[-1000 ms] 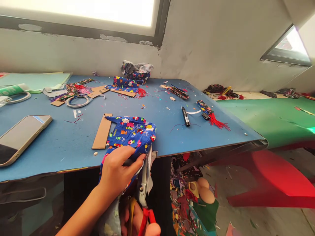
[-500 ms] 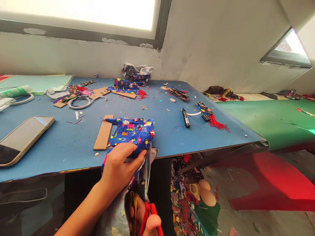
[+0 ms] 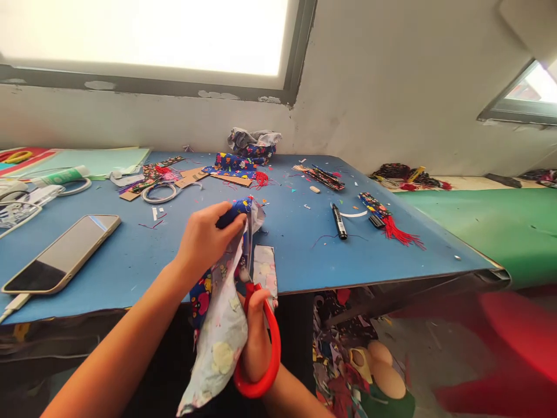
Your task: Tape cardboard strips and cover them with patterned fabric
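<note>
My left hand (image 3: pixel 203 241) pinches the top edge of a blue patterned cloth (image 3: pixel 220 337), lifted above the blue table (image 3: pixel 130 255). The cloth hangs down with its pale underside facing me. My right hand (image 3: pixel 256 342) has its fingers through the red handles of a pair of scissors (image 3: pixel 255 325). The blades point up into the cloth beside my left thumb. A narrow cut strip of the cloth (image 3: pixel 265 273) lies on the table edge just right of the blades.
A phone (image 3: pixel 63 252) on a cable lies at left. Tape rings (image 3: pixel 157 193), cardboard pieces and fabric scraps (image 3: pixel 237 165) sit farther back. A black marker (image 3: pixel 339 220) and a red-tasselled strip (image 3: pixel 385 217) lie at right. Scraps fill a bin (image 3: pixel 348 354) below; a green table (image 3: pixel 491 226) adjoins.
My left hand has raised the cloth off the table, hiding the cardboard strip. The scissors have moved up along the cloth, and a cut strip now lies on the table edge.
</note>
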### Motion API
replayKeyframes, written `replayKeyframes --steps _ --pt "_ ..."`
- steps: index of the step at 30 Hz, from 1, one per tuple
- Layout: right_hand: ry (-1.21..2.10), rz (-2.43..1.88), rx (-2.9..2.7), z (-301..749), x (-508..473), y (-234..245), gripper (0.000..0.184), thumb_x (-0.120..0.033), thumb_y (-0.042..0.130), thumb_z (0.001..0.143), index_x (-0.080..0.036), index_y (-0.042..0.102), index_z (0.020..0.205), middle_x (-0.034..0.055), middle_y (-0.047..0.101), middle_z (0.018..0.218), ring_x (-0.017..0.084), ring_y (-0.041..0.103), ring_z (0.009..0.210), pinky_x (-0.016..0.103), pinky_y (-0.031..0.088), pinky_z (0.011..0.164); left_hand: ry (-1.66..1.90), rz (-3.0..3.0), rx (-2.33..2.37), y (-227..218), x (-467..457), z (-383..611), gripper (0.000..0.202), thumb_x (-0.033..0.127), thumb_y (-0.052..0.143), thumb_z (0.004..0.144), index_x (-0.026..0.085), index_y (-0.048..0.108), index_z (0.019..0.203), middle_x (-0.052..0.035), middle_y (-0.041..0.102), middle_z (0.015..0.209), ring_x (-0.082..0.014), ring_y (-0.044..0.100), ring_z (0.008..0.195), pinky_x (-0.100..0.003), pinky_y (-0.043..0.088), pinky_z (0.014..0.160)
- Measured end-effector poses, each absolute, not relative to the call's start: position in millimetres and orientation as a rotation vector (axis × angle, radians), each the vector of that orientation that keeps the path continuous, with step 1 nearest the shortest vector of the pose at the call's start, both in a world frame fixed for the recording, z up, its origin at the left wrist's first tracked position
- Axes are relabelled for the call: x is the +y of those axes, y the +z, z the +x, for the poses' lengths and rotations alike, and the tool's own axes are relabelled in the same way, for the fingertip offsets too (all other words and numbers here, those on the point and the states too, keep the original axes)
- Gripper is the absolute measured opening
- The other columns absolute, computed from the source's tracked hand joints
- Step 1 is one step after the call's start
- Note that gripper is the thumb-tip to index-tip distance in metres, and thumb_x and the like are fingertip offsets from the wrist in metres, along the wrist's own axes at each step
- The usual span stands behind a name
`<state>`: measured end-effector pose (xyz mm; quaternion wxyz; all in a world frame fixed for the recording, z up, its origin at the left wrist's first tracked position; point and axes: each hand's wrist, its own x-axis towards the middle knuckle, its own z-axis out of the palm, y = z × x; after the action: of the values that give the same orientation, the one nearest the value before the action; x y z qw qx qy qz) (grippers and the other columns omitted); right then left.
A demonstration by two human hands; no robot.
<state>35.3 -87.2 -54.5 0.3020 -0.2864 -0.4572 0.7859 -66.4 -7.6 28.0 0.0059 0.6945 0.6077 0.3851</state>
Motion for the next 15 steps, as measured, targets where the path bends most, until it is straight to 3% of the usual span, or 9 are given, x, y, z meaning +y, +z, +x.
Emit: replayKeyframes --steps 2,4,7,10,13,15 --pt "2.074 -0.731 -1.128 35.2 -81.5 -55.5 0.099 -0.088 -0.001 0.066 -0.02 0.059 0.105 0.0065 0.061 0.073 0.023 0.06 0.065 0.032 0.048 0.045 1.172 2.148 1.977 31.0 -0.9 -79.2 0.024 0.032 0.055 0.081 0.019 0.05 0.061 0.0066 0.039 0.052 -0.0089 0.036 0.049 -0.023 0.027 0.046" --pt "2.167 -0.639 -0.986 38.1 -77.1 -56.5 0.103 -0.092 -0.002 0.057 -0.019 0.058 0.096 0.0034 0.055 0.062 0.017 0.052 0.048 0.028 0.043 0.037 1.168 2.125 2.066 38.2 7.0 -94.7 0.023 0.034 0.054 0.081 0.018 0.056 0.066 0.0059 0.044 0.053 -0.0089 0.042 0.048 -0.022 0.028 0.045" --pt "2.454 -0.333 -0.646 46.1 -79.8 -56.4 0.089 -0.094 0.005 0.056 -0.02 0.049 0.081 -0.005 0.044 0.052 0.006 0.033 0.031 0.021 0.038 0.028 1.2 2.114 2.209 60.0 22.2 -118.9 0.029 0.039 0.052 0.081 0.014 0.058 0.067 0.0055 0.046 0.055 -0.0099 0.052 0.052 -0.02 0.029 0.049" --pt "2.543 -0.104 -0.583 60.6 -89.1 -50.3 0.079 -0.092 0.01 0.061 -0.021 0.042 0.074 -0.0073 0.042 0.051 0.004 0.032 0.027 0.019 0.038 0.026 1.235 2.154 2.345 92.7 42.0 -137.8 0.04 0.047 0.045 0.082 0.012 0.058 0.068 0.0041 0.048 0.06 -0.0185 0.063 0.076 -0.023 0.035 0.057" --pt "2.404 -0.176 -0.82 87.9 -86.5 -36.4 0.075 -0.093 0.026 0.059 -0.021 0.042 0.075 -0.008 0.042 0.052 0.004 0.033 0.027 0.019 0.039 0.027 1.262 2.216 2.424 126.0 64.2 -147.3 0.049 0.052 0.034 0.084 0.011 0.061 0.085 -0.0001 0.06 0.081 -0.0255 0.062 0.098 -0.03 0.042 0.069" --pt "2.145 -0.505 -1.045 114.4 -72.5 -25.2 0.073 -0.092 0.036 0.056 -0.021 0.042 0.074 -0.0081 0.04 0.054 0.004 0.032 0.03 0.019 0.038 0.029 1.229 2.23 2.466 141.0 76.2 -147.7 0.049 0.051 0.035 0.083 0.009 0.06 0.092 -0.0026 0.062 0.091 -0.0291 0.059 0.106 -0.036 0.043 0.079"
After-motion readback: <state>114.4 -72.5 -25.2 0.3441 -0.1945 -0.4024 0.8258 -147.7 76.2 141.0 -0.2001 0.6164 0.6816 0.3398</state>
